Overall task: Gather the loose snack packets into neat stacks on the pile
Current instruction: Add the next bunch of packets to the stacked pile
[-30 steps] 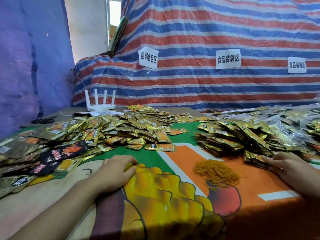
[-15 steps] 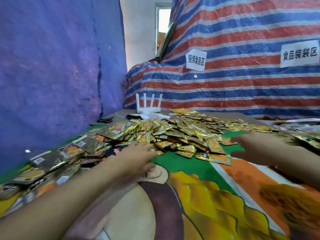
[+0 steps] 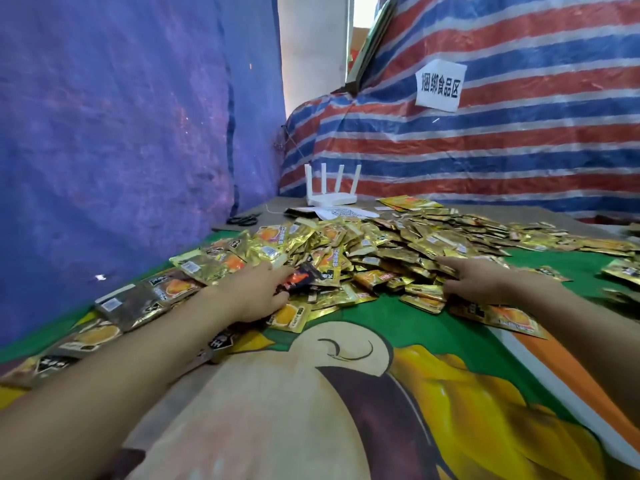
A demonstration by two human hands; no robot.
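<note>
A wide heap of gold foil snack packets (image 3: pixel 374 247) covers the far half of the printed table cover (image 3: pixel 346 393). My left hand (image 3: pixel 254 292) lies on the heap's near left edge, fingers spread over gold packets and a black and red packet (image 3: pixel 304 276). My right hand (image 3: pixel 474 277) reaches into the heap's near right side, fingers extended among the packets. Neither hand visibly holds one. More loose packets (image 3: pixel 138 299) trail along the left edge, beside and under my left forearm. A flat orange-printed packet (image 3: pixel 516 318) lies by my right wrist.
A white router (image 3: pixel 330 194) with several antennas stands at the back, beside white papers (image 3: pixel 343 213) and black scissors (image 3: pixel 244 220). A blue tarp wall (image 3: pixel 121 133) closes the left side; a striped tarp (image 3: pixel 502 150) with a paper sign (image 3: pixel 440 85) hangs behind.
The view has swung left, away from the right-hand pile and rubber bands. Both hands have moved forward from the bare cover into the near edge of the packet heap.
</note>
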